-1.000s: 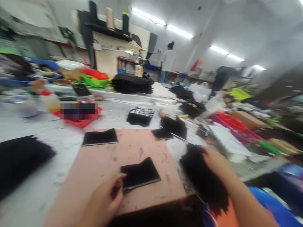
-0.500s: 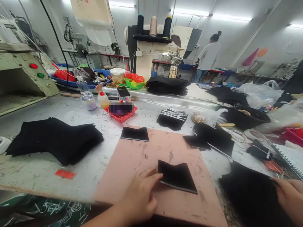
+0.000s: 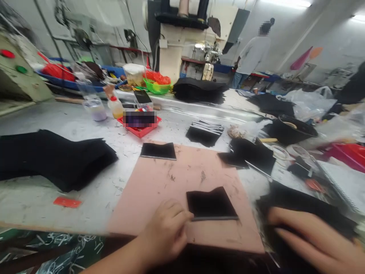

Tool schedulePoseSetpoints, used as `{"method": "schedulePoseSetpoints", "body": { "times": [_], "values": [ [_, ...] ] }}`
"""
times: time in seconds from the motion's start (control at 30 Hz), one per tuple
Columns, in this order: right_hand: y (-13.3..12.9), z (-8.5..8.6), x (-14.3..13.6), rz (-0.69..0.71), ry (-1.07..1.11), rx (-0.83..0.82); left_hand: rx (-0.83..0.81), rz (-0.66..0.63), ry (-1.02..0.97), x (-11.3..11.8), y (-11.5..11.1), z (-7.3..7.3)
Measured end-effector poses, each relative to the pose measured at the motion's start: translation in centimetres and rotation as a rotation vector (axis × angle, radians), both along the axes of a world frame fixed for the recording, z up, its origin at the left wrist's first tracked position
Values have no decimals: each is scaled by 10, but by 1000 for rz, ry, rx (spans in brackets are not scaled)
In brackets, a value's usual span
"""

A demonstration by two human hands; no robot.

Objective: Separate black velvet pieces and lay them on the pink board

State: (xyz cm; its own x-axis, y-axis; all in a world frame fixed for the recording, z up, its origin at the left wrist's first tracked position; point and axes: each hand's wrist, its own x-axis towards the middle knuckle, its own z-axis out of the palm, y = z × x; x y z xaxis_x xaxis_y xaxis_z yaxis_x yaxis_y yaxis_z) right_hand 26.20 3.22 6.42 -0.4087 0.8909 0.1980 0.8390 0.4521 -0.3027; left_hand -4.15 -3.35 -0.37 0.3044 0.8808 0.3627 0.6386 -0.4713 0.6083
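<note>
A small black fabric piece (image 3: 211,204) with a light strip along its lower edge lies on the pink board (image 3: 154,182). At that piece's lower left corner is my left hand (image 3: 168,228), fingers curled together and fingertips touching or nearly touching it; whether it pinches anything is hidden. My right hand (image 3: 310,236), blurred, is over a dark fabric stack (image 3: 308,205) at the lower right, its visible fingers slightly apart. Another black piece (image 3: 159,150) rests at the board's top left corner.
Black fabric stacks lie at left (image 3: 54,158), beyond the board (image 3: 204,134) and at right (image 3: 252,154). A red basket (image 3: 142,131), glue bottle (image 3: 115,107) and green bowl (image 3: 157,87) stand behind. A person (image 3: 253,53) stands in the background.
My right hand has moved left over the dark stack. The black piece near my left hand has turned so its strip lies nearly level. My left fingers have curled in. The camera view has shifted.
</note>
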Motion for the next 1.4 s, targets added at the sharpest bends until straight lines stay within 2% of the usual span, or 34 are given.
{"method": "schedulePoseSetpoints", "body": {
  "times": [0.03, 0.07, 0.1, 0.17, 0.23, 0.33, 0.5, 0.77, 0.9, 1.17, 1.4],
  "values": [
    [1, 2, -17, 238, -13, -207, 43, -11, 1, -1, -1, 0],
    [2, 3, -34, 370, -35, -402, 89, -28, 8, -2, -2, 0],
    [3, 2, -50, 470, -29, -529, 132, -46, 21, -4, -2, 0],
    [5, -5, -78, 531, 1, -582, 199, -89, 60, -7, -2, -1],
    [3, -15, -96, 502, -12, -535, 228, -140, 108, -10, -2, -1],
    [-3, -28, -108, 410, -84, -456, 227, -209, 146, -13, -2, -2],
    [-8, -36, -117, 317, -125, -402, 262, -269, 200, -14, 3, -3],
    [-12, -39, -127, 248, -185, -364, 352, -277, 264, -16, 8, -4],
    [-10, -36, -129, 243, -201, -391, 317, -301, 321, -17, 8, -7],
    [-7, -31, -132, 263, -222, -423, 275, -252, 329, -14, 3, -16],
    [-6, -33, -131, 276, -229, -410, 292, -296, 386, -17, 8, -8]
  ]
}}
